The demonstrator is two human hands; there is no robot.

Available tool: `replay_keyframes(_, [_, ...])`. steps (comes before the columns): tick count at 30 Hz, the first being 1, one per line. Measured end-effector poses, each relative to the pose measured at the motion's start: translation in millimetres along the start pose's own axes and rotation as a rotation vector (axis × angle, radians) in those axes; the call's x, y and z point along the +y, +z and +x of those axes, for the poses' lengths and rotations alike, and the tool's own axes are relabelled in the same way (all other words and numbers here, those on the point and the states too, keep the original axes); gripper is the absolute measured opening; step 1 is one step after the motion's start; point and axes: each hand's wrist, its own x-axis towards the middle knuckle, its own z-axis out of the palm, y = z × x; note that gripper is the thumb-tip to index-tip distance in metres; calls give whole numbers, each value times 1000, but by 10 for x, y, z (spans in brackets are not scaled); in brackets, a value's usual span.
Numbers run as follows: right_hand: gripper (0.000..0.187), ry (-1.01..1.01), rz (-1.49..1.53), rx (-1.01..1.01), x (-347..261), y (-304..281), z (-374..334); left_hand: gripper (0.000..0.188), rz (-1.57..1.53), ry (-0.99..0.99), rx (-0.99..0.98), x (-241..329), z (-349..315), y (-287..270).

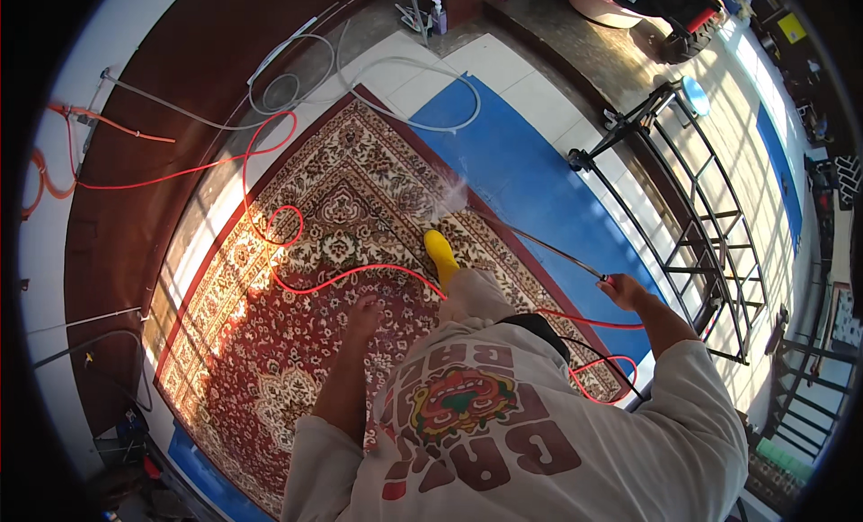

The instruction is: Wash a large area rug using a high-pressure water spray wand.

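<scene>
My right hand (622, 291), out to the right, is closed around the rear end of a thin metal spray wand (562, 252). The wand slants forward and left over the rug's border. From its far end a whitish water spray (449, 199) fans onto the patterned red and cream rug (310, 342). My left hand (364, 315) hangs over the middle of the rug, apart from the wand; its fingers blur into the pattern, and nothing held can be made out. A yellow boot (440, 252) on my foot stands on the rug near the spray.
A red hose (360, 269) winds across the rug and behind my leg to the right. A grey hose (395, 62) lies coiled on the far floor. Blue matting (530, 163) extends beneath the rug. A black metal frame (692, 207) stands on the right, and a pink basin (602, 5) sits far right.
</scene>
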Motion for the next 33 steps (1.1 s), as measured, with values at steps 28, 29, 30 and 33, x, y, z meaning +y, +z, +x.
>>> replay_keyframes(28, [53, -225, 144, 32, -578, 849, -1683, 55, 60, 111, 319, -529, -1226, 3733])
replay_keyframes(29, [52, -214, 118, 15, -338, 890, -1713, 55, 73, 103, 316, -747, -1217, 3951])
replay_keyframes(30, [50, -206, 92, -3, -119, 911, -1742, 42, -10, -14, 236, -952, -1221, 4156])
replay_keyframes(33, [46, -240, 188, -19, 486, 899, -1962, 29, -6, -276, -30, -1241, -1344, 4623])
